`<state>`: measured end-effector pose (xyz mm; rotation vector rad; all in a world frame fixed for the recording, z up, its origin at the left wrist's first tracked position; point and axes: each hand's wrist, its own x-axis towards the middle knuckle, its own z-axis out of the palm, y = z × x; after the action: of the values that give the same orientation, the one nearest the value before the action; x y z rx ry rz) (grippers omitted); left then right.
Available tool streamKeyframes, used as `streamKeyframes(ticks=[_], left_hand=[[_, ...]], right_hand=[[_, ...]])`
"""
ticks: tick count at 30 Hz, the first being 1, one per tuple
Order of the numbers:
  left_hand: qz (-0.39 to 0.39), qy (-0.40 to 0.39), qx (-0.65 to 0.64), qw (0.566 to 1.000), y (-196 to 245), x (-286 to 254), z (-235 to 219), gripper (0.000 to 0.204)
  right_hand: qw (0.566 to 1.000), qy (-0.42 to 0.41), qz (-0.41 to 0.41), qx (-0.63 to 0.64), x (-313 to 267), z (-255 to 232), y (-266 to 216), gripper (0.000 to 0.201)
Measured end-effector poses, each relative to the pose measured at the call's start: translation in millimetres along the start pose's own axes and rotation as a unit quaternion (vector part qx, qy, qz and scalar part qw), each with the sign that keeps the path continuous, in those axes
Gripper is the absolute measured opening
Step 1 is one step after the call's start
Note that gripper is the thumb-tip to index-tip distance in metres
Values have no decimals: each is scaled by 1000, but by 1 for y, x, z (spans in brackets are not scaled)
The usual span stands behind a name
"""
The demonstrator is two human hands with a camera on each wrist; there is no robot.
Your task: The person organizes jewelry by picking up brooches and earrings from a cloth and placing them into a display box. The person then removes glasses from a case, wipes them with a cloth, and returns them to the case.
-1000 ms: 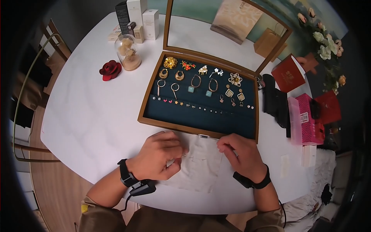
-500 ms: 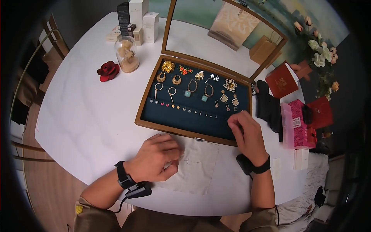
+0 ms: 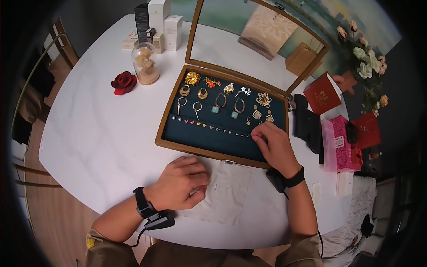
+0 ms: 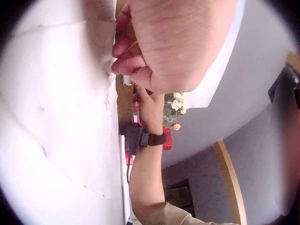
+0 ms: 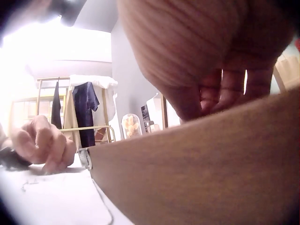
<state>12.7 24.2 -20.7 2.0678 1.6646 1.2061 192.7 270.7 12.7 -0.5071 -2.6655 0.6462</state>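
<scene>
My left hand [image 3: 180, 183] rests loosely curled on a pale cloth [image 3: 231, 204] in front of a wooden jewellery box [image 3: 195, 151]. Thin small earrings [image 3: 215, 187] lie on the cloth just right of its fingertips. Over the box's front right part, my right hand [image 3: 276, 146] bends its thumb and fingers together at the end of a row of stud earrings [image 3: 218, 129]. Its fingertips are right at the dark teal lining [image 3: 200, 138]; I cannot tell what is between them. In the right wrist view the box's wooden side [image 5: 197, 164] hides these fingertips.
The box's glass lid [image 3: 191, 35] stands raised. Brooches and larger earrings [image 3: 218, 101] fill the back rows. A glass dome [image 3: 146, 64], a red flower [image 3: 124, 82] and cartons [image 3: 172, 33] stand back left. At the right are black cases [image 3: 307, 127] and a pink box [image 3: 341, 142].
My right hand has gone from above the cloth's right edge up over the box, then left to the stud row's end. The left hand has stayed on the cloth. The view has shifted slightly.
</scene>
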Motion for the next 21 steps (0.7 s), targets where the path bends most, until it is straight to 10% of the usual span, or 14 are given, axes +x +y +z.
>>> streamKeyframes(ticks=[21], left_hand=[[12,5,6,1000,1,1,-3,7]], right_hand=[[998,37,38,41,-16,-12,-17,14]])
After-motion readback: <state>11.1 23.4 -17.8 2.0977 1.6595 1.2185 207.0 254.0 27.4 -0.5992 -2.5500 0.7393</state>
